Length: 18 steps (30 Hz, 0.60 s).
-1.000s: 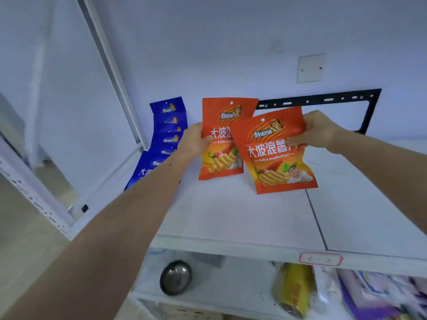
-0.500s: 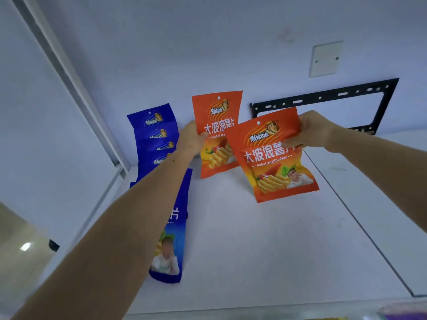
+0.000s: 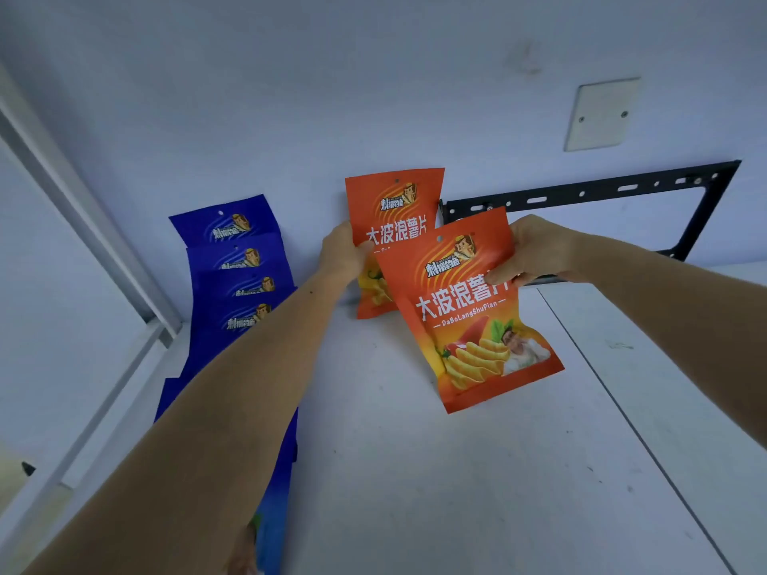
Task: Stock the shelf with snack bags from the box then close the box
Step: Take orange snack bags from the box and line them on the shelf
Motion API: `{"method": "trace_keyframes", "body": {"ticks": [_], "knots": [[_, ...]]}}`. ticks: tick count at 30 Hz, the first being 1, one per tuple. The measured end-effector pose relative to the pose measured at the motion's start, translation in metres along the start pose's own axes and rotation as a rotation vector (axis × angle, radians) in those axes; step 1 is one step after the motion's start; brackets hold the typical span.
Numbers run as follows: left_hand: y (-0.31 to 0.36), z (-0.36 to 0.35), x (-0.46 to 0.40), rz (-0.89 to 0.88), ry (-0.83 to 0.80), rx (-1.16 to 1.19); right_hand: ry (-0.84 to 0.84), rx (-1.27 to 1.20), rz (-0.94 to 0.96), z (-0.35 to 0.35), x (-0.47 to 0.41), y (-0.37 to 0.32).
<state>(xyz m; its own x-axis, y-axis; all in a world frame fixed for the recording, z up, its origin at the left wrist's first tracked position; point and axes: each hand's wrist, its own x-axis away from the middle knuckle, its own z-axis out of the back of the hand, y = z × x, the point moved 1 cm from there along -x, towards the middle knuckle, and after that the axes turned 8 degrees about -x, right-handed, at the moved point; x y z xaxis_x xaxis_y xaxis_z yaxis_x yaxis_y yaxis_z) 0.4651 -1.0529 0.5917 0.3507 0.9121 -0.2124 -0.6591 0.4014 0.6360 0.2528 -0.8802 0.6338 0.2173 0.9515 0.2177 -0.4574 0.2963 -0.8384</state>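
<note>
On the white shelf (image 3: 477,471), head view: 2 orange snack bags. The left hand (image 3: 342,255) pinches the rear bag (image 3: 394,209), upright against the wall, long axis 12 to 6 o'clock. The right hand (image 3: 531,251) grips the front bag (image 3: 469,309), top tilted toward 11 o'clock. At 9 o'clock, blue bags (image 3: 236,259) overlap in a row, at least 5.

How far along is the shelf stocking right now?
Done: a row of blue snack bags already stands overlapped along the back left of the shelf.

In hand: the left hand sets one orange bag upright against the wall, and the right hand holds a second orange bag in front of it, not yet placed.

Left: placing that bag. The box is out of view, so its contents and closing cannot be judged.
</note>
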Motion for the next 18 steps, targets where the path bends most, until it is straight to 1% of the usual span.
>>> {"method": "trace_keyframes", "body": {"ticks": [4, 9, 15, 18], "knots": [[-0.005, -0.014, -0.011, 0.021, 0.009, -0.01, -0.012, -0.012, -0.023, 0.0, -0.014, 0.002], [-0.011, -0.019, -0.014, 0.074, 0.05, -0.022, 0.03, -0.02, -0.056, -0.004, -0.025, 0.008], [-0.022, -0.014, -0.014, 0.152, 0.037, 0.04, 0.111, -0.079, -0.073, -0.01, -0.033, 0.009], [-0.024, -0.012, -0.011, 0.165, -0.017, 0.021, 0.126, -0.082, -0.072, -0.014, -0.037, 0.007]]}}
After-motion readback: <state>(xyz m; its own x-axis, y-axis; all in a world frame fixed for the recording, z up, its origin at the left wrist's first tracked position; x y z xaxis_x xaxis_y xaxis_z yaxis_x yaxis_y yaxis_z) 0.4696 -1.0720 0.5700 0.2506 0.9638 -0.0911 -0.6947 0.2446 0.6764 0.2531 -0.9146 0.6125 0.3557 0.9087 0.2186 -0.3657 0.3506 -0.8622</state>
